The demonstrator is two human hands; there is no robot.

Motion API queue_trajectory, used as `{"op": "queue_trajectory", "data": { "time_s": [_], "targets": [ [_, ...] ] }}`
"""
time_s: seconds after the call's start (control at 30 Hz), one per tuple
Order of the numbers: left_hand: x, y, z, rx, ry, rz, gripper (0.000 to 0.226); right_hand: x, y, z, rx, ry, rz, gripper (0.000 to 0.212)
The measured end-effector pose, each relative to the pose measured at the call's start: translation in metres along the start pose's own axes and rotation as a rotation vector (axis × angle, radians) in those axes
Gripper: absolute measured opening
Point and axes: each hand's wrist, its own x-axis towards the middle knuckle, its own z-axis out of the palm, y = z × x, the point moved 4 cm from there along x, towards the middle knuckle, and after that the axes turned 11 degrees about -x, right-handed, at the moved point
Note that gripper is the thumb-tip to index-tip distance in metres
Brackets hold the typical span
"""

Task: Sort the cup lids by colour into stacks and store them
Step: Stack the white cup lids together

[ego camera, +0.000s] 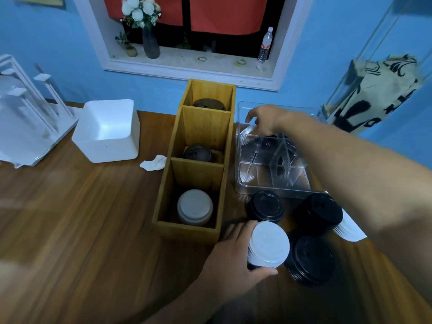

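Note:
My left hand (230, 256) grips a stack of white lids (268, 245) standing on the table near the front. Three stacks of black lids stand around it: one (265, 208) just behind, one (318, 212) to the right rear, one (309, 259) to the right. More white lids (349, 229) lie half hidden under my right forearm. My right hand (264, 120) reaches down into the clear plastic bin (243, 181), fingers on dark lids (268, 142) inside; what it holds is hidden. The wooden three-compartment holder (163, 206) has a white stack (195, 206) in front and dark stacks (197, 154) (209, 104) behind.
A white foam box (107, 129) stands at the left, with a white rack (25, 108) beyond it. A crumpled tissue (154, 163) lies beside the holder. A windowsill behind carries a vase of flowers (146, 26) and a water bottle (265, 44). A printed bag (378, 92) hangs at right.

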Motion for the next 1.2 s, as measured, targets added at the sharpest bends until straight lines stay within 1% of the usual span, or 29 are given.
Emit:
{"op": "queue_trajectory", "data": {
  "time_s": [0.1, 0.17, 0.27, 0.3, 0.43, 0.53, 0.63, 0.73, 0.83, 0.9, 0.97, 1.03, 1.13, 1.2],
  "targets": [
    [0.001, -0.001, -0.001, 0.0, -0.003, 0.0, 0.092, 0.008, -0.005, 0.006, 0.03, -0.11, 0.004, 0.073],
    [0.001, -0.002, 0.0, -0.001, -0.004, -0.003, 0.092, 0.012, -0.006, 0.009, 0.032, -0.142, 0.013, 0.068],
    [0.0, -0.002, -0.001, 0.002, 0.004, -0.013, 0.093, 0.012, -0.006, 0.006, 0.026, -0.07, -0.001, 0.049],
    [0.0, -0.003, -0.001, 0.0, 0.007, -0.011, 0.093, 0.008, -0.007, 0.003, 0.021, -0.036, -0.008, 0.045],
    [0.0, -0.004, -0.002, -0.008, 0.016, 0.002, 0.092, -0.025, 0.007, -0.025, 0.113, 0.13, -0.012, 0.045],
    [0.0, -0.004, -0.002, -0.012, 0.022, 0.003, 0.092, -0.076, 0.027, -0.038, 0.347, 0.269, 0.024, 0.045],
    [0.001, -0.004, -0.002, -0.013, 0.021, 0.006, 0.091, -0.15, 0.043, -0.018, 0.611, 0.386, 0.087, 0.044],
    [0.002, -0.006, 0.0, -0.021, 0.018, -0.007, 0.091, -0.234, 0.05, 0.036, 0.813, 0.483, 0.191, 0.045],
    [0.001, -0.01, 0.002, -0.02, 0.017, -0.016, 0.094, -0.311, 0.052, 0.11, 0.944, 0.506, 0.385, 0.048],
    [0.001, -0.011, 0.002, 0.001, 0.026, -0.001, 0.096, -0.35, 0.049, 0.154, 0.894, 0.501, 0.512, 0.05],
    [0.001, -0.01, 0.003, 0.007, 0.046, 0.008, 0.097, -0.376, 0.046, 0.188, 0.712, 0.486, 0.595, 0.05],
    [0.002, -0.009, 0.001, -0.016, 0.061, 0.0, 0.096, -0.386, 0.04, 0.209, 0.538, 0.437, 0.655, 0.053],
    [0.003, -0.009, 0.002, -0.012, 0.056, 0.003, 0.094, -0.39, 0.03, 0.221, 0.302, 0.292, 0.697, 0.077],
    [0.002, -0.009, 0.003, -0.007, 0.062, -0.001, 0.091, -0.395, 0.028, 0.218, 0.233, 0.2, 0.691, 0.086]
  ]
}}
